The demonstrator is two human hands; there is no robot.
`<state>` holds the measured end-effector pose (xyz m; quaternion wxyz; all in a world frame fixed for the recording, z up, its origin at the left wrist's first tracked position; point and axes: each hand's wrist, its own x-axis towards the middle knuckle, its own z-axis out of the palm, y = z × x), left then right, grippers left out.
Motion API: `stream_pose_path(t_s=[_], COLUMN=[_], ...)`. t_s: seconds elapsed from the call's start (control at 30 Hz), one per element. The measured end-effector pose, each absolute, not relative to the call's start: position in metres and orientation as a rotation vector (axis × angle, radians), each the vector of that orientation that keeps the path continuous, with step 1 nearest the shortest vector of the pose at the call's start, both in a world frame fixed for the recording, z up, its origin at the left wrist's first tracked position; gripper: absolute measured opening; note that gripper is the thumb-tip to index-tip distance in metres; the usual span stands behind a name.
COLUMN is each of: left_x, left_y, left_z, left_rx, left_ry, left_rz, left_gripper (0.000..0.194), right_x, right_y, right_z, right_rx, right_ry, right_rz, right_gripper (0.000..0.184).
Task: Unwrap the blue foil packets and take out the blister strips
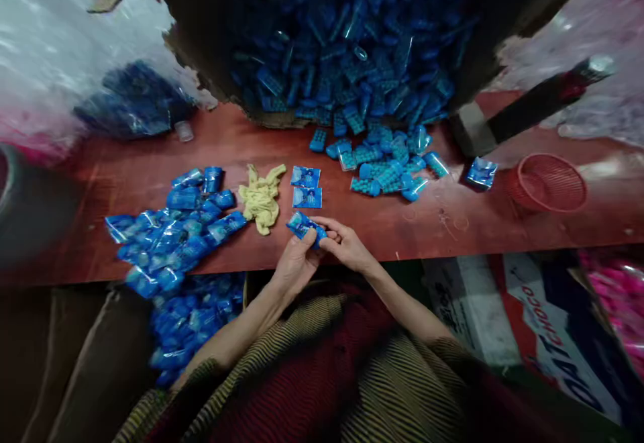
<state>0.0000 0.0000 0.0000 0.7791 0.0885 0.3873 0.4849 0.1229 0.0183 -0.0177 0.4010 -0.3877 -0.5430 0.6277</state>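
Note:
Both hands meet at the near edge of the red table around a small blue packet (300,223) with a shiny surface. My left hand (296,262) grips it from below with the thumb on top. My right hand (351,247) pinches its right end. Just beyond lie two flat blue sachets (305,176), one behind the other. To their left is a crumpled yellow cloth (261,198). A pile of blue wrapped packets (174,241) spreads at the left. Loose blue bead-textured pieces (387,164) lie at the right, some in clear wrap.
A torn cardboard box (201,47) full of blue pieces lies open at the back. A red plastic basket (548,184) and a dark-handled tool (533,104) are at the right. More blue packets (196,322) sit below the table edge (402,255); a grey bucket (30,208) stands left.

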Motion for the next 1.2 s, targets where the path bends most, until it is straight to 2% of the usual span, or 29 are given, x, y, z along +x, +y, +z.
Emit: stream_pose_path(t_s=[0.27,0.47,0.6,0.77,0.87,1.07,1.2], left_x=[-0.002,-0.003,-0.004,-0.009,-0.008,-0.005,-0.007], left_y=[0.006,0.007,0.006,0.009,0.01,0.008,0.005], left_z=[0.004,-0.002,0.0,0.005,0.005,0.007,0.004], left_rx=[0.132,0.18,0.22,0.189,0.12,0.13,0.132], left_ry=[0.873,0.969,0.923,0.866,0.87,0.874,0.823], left_rz=[1.016,1.127,1.051,0.953,0.946,0.956,0.93], left_gripper=[0.019,0.026,0.032,0.021,0.019,0.017,0.017], right_x=[0.126,0.114,0.117,0.127,0.125,0.119,0.128], right_y=[0.02,0.017,0.016,0.021,0.021,0.019,0.023], right_z=[-0.026,-0.029,-0.03,-0.031,-0.028,-0.025,-0.022], right_rx=[-1.05,-1.04,-1.071,-1.0,-1.067,-1.127,-1.031], right_ry=[-1.307,-1.241,-1.25,-1.218,-1.264,-1.391,-1.497], right_rz=[1.59,1.569,1.542,1.64,1.554,1.347,1.361], right_gripper=[0.052,0.059,0.06,0.064,0.067,0.065,0.06])
